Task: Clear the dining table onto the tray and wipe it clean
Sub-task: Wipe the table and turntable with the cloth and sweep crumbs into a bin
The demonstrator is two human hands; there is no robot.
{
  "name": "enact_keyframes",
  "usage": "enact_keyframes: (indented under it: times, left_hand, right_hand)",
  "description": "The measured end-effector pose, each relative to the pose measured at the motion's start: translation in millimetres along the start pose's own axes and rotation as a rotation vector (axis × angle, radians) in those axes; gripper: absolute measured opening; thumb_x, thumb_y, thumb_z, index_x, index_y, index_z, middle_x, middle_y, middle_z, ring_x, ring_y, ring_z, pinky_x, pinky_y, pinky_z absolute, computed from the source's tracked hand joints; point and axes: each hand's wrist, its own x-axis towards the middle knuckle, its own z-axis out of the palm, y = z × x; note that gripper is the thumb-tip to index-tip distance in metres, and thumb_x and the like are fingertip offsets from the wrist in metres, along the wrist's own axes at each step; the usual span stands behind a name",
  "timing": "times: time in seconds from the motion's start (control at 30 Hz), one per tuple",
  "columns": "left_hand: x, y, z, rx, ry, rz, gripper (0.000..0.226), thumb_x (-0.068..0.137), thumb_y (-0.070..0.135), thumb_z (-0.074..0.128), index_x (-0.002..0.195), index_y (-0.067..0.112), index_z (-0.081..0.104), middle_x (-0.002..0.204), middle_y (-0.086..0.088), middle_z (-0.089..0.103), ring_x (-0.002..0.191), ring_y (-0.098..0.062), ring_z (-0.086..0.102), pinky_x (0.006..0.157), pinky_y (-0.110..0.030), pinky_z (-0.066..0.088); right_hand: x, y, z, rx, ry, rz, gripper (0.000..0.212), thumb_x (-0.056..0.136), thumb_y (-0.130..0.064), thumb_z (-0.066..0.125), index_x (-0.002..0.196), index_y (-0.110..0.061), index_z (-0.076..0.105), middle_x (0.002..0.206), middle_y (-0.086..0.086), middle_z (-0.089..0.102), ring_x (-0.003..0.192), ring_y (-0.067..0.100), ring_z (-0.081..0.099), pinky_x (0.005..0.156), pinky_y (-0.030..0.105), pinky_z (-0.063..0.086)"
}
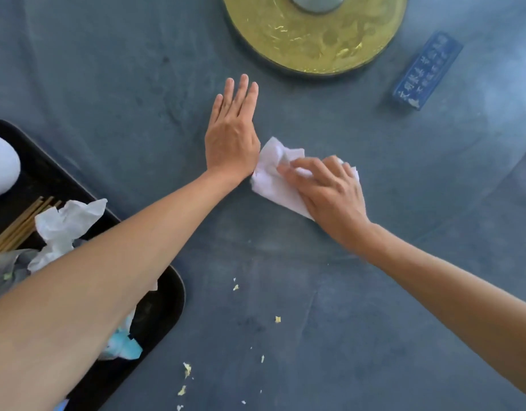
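Item: white tissue [273, 185], pressed to the table [374, 262] under the curled right hand [330, 194]. Left hand [232, 137] was laid flat, empty, at its nine o'clock. Tray [167, 292] was kept at eight o'clock. Crumbs [187, 369] at six o'clock risked being missed or scattered floorward.

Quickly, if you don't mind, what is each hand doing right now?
Left hand: open, flat on the table, holding nothing.
Right hand: pressing the white tissue onto the table, fingers curled over it.
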Motion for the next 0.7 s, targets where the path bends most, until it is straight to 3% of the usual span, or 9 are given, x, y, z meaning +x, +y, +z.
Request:
enact_keyframes:
  times: [0.1, 0.17, 0.27, 0.37, 0.43, 0.5, 0.57, 0.7]
  left_hand:
    - [1, 0, -5, -0.003, -0.018, 0.013, 0.061, 0.097, 0.001, 0.027, 0.157, 0.01, 0.035, 0.166, -0.007, 0.03, 0.156, -0.027, 0.021, 0.127, -0.037, 0.012]
    - [3, -1, -8, -0.004, -0.041, 0.008, 0.056, 0.102, 0.009, 0.026, 0.157, 0.01, 0.035, 0.166, -0.006, 0.03, 0.156, -0.026, 0.02, 0.127, -0.037, 0.011]
    - [6, -5, -14, 0.004, -0.086, -0.003, 0.055, 0.105, 0.024, 0.028, 0.158, 0.012, 0.032, 0.167, -0.004, 0.027, 0.157, -0.024, 0.017, 0.127, -0.038, 0.009]
    - [10, -11, -22, 0.073, -0.148, 0.024, 0.055, 0.105, 0.027, 0.027, 0.159, 0.017, 0.031, 0.169, -0.005, 0.022, 0.157, -0.026, 0.013, 0.127, -0.042, 0.008]
    - [13, -2, -25, 0.12, -0.183, -0.031, 0.055, 0.106, 0.024, 0.028, 0.16, 0.016, 0.027, 0.17, -0.007, 0.016, 0.158, -0.028, 0.008, 0.126, -0.046, 0.008]
    - [7, 21, -23, 0.097, -0.204, -0.09, 0.057, 0.106, 0.023, 0.03, 0.161, 0.015, 0.021, 0.171, -0.007, 0.009, 0.158, -0.027, 0.003, 0.126, -0.047, 0.007]
    - [-7, 35, -17, 0.096, -0.223, -0.038, 0.058, 0.106, 0.031, 0.028, 0.163, 0.021, 0.017, 0.172, -0.004, 0.006, 0.158, -0.024, 0.002, 0.127, -0.047, 0.004]
    - [-15, 18, -11, 0.182, -0.206, 0.056, 0.058, 0.106, 0.036, 0.021, 0.163, 0.025, 0.017, 0.171, -0.001, 0.011, 0.158, -0.021, 0.005, 0.127, -0.046, 0.006]
  right_hand:
    - [-61, -35, -14, 0.144, -0.163, -0.268, 0.056, 0.095, 0.005, 0.04, 0.135, -0.021, 0.068, 0.123, -0.004, 0.069, 0.078, 0.028, 0.049, 0.07, 0.042, 0.042]
    - [-78, -38, -24, 0.19, -0.211, -0.329, 0.059, 0.091, 0.009, 0.041, 0.131, -0.022, 0.07, 0.122, -0.003, 0.071, 0.077, 0.028, 0.05, 0.07, 0.038, 0.038]
    - [-59, -9, -38, 0.275, -0.097, -0.144, 0.048, 0.093, 0.008, 0.053, 0.124, -0.023, 0.071, 0.122, 0.003, 0.072, 0.08, 0.03, 0.055, 0.073, 0.038, 0.04]
    - [1, 47, -51, 0.185, 0.106, 0.146, 0.034, 0.104, -0.009, 0.054, 0.127, -0.023, 0.074, 0.124, 0.005, 0.069, 0.092, 0.036, 0.061, 0.081, 0.045, 0.049]
    - [50, 91, -58, 0.084, 0.166, 0.342, 0.033, 0.105, -0.021, 0.051, 0.13, -0.029, 0.071, 0.129, 0.003, 0.066, 0.105, 0.037, 0.059, 0.089, 0.046, 0.048]
    - [85, 131, -58, 0.017, 0.125, 0.51, 0.04, 0.103, -0.026, 0.044, 0.135, -0.033, 0.066, 0.137, 0.0, 0.06, 0.117, 0.035, 0.054, 0.095, 0.043, 0.043]
    - [104, 155, -48, 0.012, 0.051, 0.62, 0.042, 0.101, -0.027, 0.041, 0.136, -0.033, 0.064, 0.142, -0.002, 0.056, 0.124, 0.034, 0.049, 0.099, 0.041, 0.04]
    - [98, 132, -28, -0.094, -0.003, 0.568, 0.039, 0.104, -0.027, 0.043, 0.137, -0.041, 0.059, 0.139, -0.003, 0.055, 0.121, 0.036, 0.049, 0.096, 0.043, 0.038]
